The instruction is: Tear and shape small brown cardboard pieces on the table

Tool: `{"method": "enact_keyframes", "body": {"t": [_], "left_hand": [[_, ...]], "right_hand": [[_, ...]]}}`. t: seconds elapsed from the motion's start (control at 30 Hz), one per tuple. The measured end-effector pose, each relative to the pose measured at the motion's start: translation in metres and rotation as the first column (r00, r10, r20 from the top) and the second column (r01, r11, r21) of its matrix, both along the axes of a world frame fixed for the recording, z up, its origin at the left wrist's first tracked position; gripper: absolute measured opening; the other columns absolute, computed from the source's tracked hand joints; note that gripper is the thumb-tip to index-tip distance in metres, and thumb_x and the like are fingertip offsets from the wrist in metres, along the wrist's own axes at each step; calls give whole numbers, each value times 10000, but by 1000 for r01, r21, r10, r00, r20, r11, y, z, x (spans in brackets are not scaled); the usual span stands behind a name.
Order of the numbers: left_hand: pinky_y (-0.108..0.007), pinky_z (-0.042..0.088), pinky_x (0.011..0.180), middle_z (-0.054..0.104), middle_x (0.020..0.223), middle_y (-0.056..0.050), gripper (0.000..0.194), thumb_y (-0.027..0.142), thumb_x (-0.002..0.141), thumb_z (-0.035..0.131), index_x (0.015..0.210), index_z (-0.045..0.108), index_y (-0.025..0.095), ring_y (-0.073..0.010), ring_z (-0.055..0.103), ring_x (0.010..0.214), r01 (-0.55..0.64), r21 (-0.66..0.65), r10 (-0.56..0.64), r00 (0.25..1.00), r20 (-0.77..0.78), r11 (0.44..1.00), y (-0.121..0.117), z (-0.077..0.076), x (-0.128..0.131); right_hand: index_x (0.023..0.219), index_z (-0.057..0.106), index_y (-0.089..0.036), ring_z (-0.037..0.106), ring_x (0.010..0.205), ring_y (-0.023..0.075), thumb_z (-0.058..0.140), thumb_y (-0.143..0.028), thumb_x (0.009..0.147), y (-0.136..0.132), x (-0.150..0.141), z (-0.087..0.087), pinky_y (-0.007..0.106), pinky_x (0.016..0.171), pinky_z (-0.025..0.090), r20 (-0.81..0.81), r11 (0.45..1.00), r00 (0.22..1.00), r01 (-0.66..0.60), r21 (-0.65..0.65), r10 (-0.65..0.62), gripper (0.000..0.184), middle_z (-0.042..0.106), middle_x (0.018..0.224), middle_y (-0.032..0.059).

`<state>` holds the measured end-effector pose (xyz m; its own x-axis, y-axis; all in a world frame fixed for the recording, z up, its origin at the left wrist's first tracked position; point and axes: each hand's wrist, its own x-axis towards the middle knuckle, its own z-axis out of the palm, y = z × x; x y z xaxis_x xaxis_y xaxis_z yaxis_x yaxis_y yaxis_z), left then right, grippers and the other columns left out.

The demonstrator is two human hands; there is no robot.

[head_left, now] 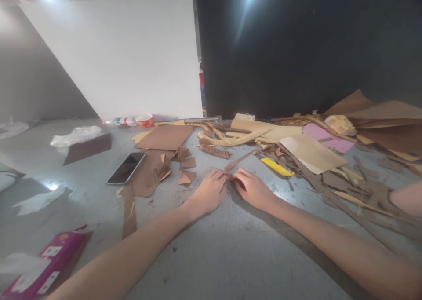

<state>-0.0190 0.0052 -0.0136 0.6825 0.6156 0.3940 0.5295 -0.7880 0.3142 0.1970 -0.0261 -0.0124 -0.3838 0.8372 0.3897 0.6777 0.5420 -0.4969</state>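
Note:
My left hand (212, 189) and my right hand (251, 188) meet low over the middle of the table, with fingers bent and tips pinched close together. Between them is the near end of a narrow brown paper strip (240, 160), which runs away up and to the right. My fingers partly hide that end. A yellow box cutter (277, 167) lies right of my right hand. Beyond my hands sits a ridged roll of brown paper (215, 151). Small folded brown paper pieces (187, 177) lie left of my left hand.
A phone (127, 168) lies on the left among brown sheets (165, 137). Nearer is a magenta tissue pack (62, 247). Paper scraps and a tan sheet (313, 152) cover the right side, where another person's forearm (409, 198) reaches in. White and black boards (310, 49) stand behind.

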Motion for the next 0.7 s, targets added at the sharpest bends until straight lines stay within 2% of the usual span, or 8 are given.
{"method": "enact_keyframes", "body": {"t": [0.37, 0.57, 0.7], "left_hand": [[-517, 510, 1123, 659, 1320, -116, 422, 14, 907, 492, 1249, 665, 191, -286, 579, 1266, -5, 6, 5, 1000, -6, 1000, 1, -2, -1], [-496, 514, 1120, 668, 1303, -113, 393, 20, 939, 483, 1236, 679, 187, -277, 586, 1249, -3, 8, 3, 1000, 9, 1000, 0, 0, 0], [-479, 506, 1131, 662, 1314, -114, 412, 6, 933, 486, 1258, 670, 181, -271, 581, 1257, 3, 7, -3, 1000, 12, 1000, 1, -1, 0]], "right_hand": [[1025, 638, -233, 647, 912, 202, 515, -159, 1061, 0, 0, 0, 327, 814, 493, 5, 1000, 1000, 1, 3, -1, 148, 647, 1018, 43], [972, 649, -232, 626, 880, 214, 615, -240, 1034, 0, 1, -1, 349, 816, 484, 32, 995, 995, 89, 48, -91, 71, 640, 976, 39], [1005, 660, -233, 645, 922, 221, 589, -186, 1016, 0, 1, -2, 352, 843, 493, 23, 995, 995, 91, 49, -92, 87, 652, 1007, 50]]}}
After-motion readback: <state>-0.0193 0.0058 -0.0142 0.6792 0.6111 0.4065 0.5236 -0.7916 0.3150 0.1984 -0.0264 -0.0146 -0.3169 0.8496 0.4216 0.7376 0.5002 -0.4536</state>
